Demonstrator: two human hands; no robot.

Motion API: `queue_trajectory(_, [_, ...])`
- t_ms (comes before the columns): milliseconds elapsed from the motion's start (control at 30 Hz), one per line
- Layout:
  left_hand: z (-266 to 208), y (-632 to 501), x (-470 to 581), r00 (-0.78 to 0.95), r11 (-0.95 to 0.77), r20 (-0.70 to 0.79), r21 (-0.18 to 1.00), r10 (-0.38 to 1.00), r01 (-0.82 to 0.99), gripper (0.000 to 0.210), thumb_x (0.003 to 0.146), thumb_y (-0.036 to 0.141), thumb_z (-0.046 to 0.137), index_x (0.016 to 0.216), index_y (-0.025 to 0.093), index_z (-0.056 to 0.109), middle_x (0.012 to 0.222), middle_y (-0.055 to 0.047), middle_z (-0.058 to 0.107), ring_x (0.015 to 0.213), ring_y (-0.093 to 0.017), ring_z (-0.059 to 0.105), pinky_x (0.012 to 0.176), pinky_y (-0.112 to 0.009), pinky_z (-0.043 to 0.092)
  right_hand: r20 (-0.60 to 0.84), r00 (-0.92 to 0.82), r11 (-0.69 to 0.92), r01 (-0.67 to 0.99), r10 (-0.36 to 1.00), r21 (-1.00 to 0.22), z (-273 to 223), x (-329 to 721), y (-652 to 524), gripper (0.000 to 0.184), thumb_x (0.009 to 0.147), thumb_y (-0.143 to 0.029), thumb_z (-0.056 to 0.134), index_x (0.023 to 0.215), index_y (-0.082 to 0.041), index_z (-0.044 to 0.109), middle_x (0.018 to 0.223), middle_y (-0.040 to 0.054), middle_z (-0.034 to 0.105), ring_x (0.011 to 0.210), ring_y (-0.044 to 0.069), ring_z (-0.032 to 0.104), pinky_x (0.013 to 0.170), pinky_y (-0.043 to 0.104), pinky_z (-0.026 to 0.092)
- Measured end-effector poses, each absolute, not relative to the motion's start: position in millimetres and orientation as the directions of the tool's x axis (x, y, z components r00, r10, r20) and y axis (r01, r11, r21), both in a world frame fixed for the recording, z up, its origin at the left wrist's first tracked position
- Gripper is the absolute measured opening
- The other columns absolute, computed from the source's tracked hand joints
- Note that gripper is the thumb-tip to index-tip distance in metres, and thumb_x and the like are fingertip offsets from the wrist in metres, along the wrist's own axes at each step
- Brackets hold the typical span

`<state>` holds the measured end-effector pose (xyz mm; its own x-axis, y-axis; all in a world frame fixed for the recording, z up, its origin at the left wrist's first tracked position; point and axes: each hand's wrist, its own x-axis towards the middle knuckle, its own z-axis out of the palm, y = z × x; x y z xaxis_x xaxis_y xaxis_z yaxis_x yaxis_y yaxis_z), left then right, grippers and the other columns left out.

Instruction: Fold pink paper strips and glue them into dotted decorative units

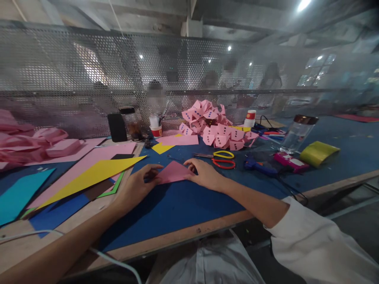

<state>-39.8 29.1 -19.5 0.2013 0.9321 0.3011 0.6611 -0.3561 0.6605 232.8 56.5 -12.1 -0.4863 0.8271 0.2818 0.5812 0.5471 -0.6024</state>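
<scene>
A pink sheet of paper folded to a triangle (174, 173) is between my hands, just above the blue table mat (166, 213). My left hand (142, 179) pinches its left corner, thumb and fingers curled. At the right corner my right hand (204, 173) grips the paper between thumb and bent fingers. Just beyond my right hand lie scissors (222, 157) with one yellow and one red handle. Further right on the mat is a blue glue gun (260, 165).
Sheets of colored paper, a yellow one (100, 175) uppermost, lie at left. Pink folded pieces with dots (207, 118) are heaped behind. A glass jar (299, 134) and a magenta box (291, 162) stand right. A white cable (103, 256) crosses the near left edge.
</scene>
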Motion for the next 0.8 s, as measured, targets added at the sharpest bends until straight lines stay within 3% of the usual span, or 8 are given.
queue_trajectory(100, [-19, 30, -41, 0.196, -0.349, 0.294, 0.678, 0.936, 0.648, 0.045, 0.084, 0.050, 0.064, 0.121, 0.023, 0.063, 0.104, -0.006, 0.073, 0.099, -0.027, 0.068, 0.091, -0.040, 0.052, 0.235, -0.518, 0.538, 0.576, 0.823, -0.615, -9, 233, 54, 0.040, 0.083, -0.032, 0.074, 0.119, -0.020, 0.062, 0.116, 0.0083, 0.069, 0.104, 0.023, 0.065, 0.083, 0.031, 0.045])
queue_trajectory(233, [-16, 29, -39, 0.196, -0.347, 0.292, 0.680, 0.936, 0.646, 0.048, 0.084, 0.054, 0.063, 0.120, 0.023, 0.063, 0.103, -0.006, 0.074, 0.096, -0.026, 0.069, 0.088, -0.038, 0.053, 0.244, -0.517, 0.547, 0.587, 0.820, -0.596, -12, 234, 57, 0.029, 0.084, -0.028, 0.071, 0.112, -0.022, 0.066, 0.104, 0.0038, 0.073, 0.094, 0.021, 0.067, 0.074, 0.028, 0.042])
queue_trajectory(400, [-13, 27, -39, 0.200, -0.367, 0.337, 0.562, 0.920, 0.741, 0.053, 0.080, 0.057, 0.067, 0.123, 0.027, 0.063, 0.105, -0.004, 0.075, 0.095, -0.027, 0.068, 0.083, -0.035, 0.051, 0.282, -0.490, 0.554, 0.601, 0.825, -0.576, -11, 236, 59, 0.018, 0.085, -0.026, 0.070, 0.102, -0.021, 0.069, 0.093, 0.0016, 0.071, 0.082, 0.017, 0.063, 0.068, 0.025, 0.036])
queue_trajectory(533, [-14, 30, -42, 0.184, -0.352, 0.340, 0.543, 0.922, 0.762, 0.048, 0.082, 0.057, 0.064, 0.119, 0.026, 0.065, 0.094, -0.003, 0.075, 0.086, -0.026, 0.068, 0.077, -0.034, 0.050, 0.267, -0.491, 0.542, 0.589, 0.829, -0.599, -6, 236, 57, 0.014, 0.084, -0.026, 0.071, 0.097, -0.019, 0.069, 0.087, 0.0012, 0.070, 0.077, 0.016, 0.060, 0.065, 0.024, 0.034])
queue_trajectory(700, [-13, 29, -41, 0.159, -0.368, 0.397, 0.530, 0.904, 0.764, 0.041, 0.085, 0.053, 0.062, 0.114, 0.026, 0.068, 0.098, -0.005, 0.075, 0.093, -0.027, 0.068, 0.082, -0.037, 0.052, 0.254, -0.489, 0.528, 0.579, 0.834, -0.621, -3, 235, 56, 0.010, 0.085, -0.028, 0.070, 0.085, -0.018, 0.067, 0.076, -0.0009, 0.064, 0.070, 0.013, 0.055, 0.062, 0.024, 0.030])
queue_trajectory(800, [-7, 25, -38, 0.145, -0.432, 0.550, 0.439, 0.823, 0.787, 0.035, 0.086, 0.046, 0.064, 0.115, 0.025, 0.067, 0.110, -0.007, 0.072, 0.108, -0.030, 0.064, 0.096, -0.043, 0.049, 0.299, -0.460, 0.531, 0.542, 0.836, -0.651, -5, 236, 61, 0.016, 0.084, -0.030, 0.070, 0.078, -0.017, 0.063, 0.071, -0.0027, 0.058, 0.067, 0.012, 0.050, 0.061, 0.024, 0.029])
